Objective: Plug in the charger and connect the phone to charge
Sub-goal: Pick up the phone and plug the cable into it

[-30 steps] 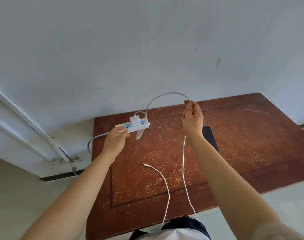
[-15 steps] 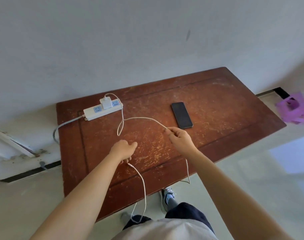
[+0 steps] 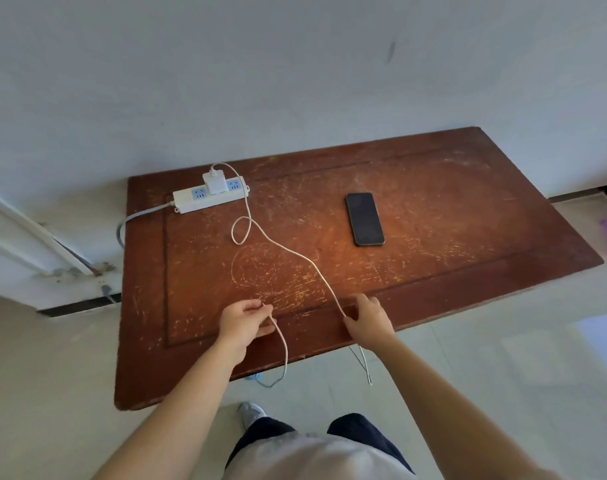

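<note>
The charger (image 3: 214, 183) sits plugged into the power strip (image 3: 210, 196) at the desk's (image 3: 468, 216) far left; the phone (image 3: 364, 218) lies face-up to the strip's right. Left hand (image 3: 243, 323) pinches the cable (image 3: 288, 251) near its end; right hand's (image 3: 368, 320) grip is curled loosely round it. The plug tip is hidden.
</note>
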Demonstrator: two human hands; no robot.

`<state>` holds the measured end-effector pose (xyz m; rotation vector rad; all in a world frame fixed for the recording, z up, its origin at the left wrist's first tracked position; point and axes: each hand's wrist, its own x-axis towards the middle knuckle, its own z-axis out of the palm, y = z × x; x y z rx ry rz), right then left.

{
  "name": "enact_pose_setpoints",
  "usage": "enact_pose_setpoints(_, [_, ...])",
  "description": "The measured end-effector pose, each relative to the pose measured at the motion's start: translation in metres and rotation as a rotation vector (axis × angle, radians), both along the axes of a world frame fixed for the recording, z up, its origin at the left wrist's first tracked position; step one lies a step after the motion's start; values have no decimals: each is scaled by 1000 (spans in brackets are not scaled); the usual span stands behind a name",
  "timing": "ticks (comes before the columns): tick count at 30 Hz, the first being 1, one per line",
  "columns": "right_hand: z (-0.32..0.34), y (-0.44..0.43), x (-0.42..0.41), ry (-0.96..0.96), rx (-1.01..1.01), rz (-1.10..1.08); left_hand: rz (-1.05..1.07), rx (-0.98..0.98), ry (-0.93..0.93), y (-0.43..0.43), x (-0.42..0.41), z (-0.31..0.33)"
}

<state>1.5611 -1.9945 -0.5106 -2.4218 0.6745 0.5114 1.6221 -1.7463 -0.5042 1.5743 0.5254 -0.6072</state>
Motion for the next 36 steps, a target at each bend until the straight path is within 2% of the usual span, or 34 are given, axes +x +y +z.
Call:
enact_pose_setpoints(2, [1, -5, -13, -100, 38, 9, 137, -223, 18, -18, 0, 21])
enact_pose_setpoints(4, [9, -13, -25, -202, 189, -21, 197, -348, -22, -41, -3, 45])
enact_pose_setpoints(8, [38, -33, -48, -85, 874, -78, 193, -419, -124, -92, -15, 82])
enact_pose_setpoints(10, [51, -52, -58, -68, 1005, -45, 153, -373, -175, -115, -22, 94])
enact_pose_setpoints(13, [70, -84, -69, -208, 975, -81, 124, -247, -229, -141, -29, 107])
enact_pose_setpoints(16, [85, -117, -73, -360, 866, -133, 28, -184, -192, -165, -33, 117])
enact_pose_setpoints(19, [97, -140, -69, -396, 845, -91, -109, -129, -160, -191, -38, 121])
enact_pose_setpoints(22, [96, -160, -57, -459, 711, -33, -174, -89, -168, -214, -33, 119])
enact_pose_setpoints(24, [91, -175, -48, -528, 697, -165, -153, -41, -180, -226, -23, 113])
enact_pose_setpoints(26, [85, -191, -37, -576, 764, -344, -176, 128, -218, -239, -9, 101])
enact_pose_setpoints(28, [82, -204, -26, -567, 787, -419, -228, 277, -214, -250, 9, 86])
enact_pose_setpoints(36, [81, -241, 20, -520, 814, -551, -376, 632, -152, -301, 101, 22])
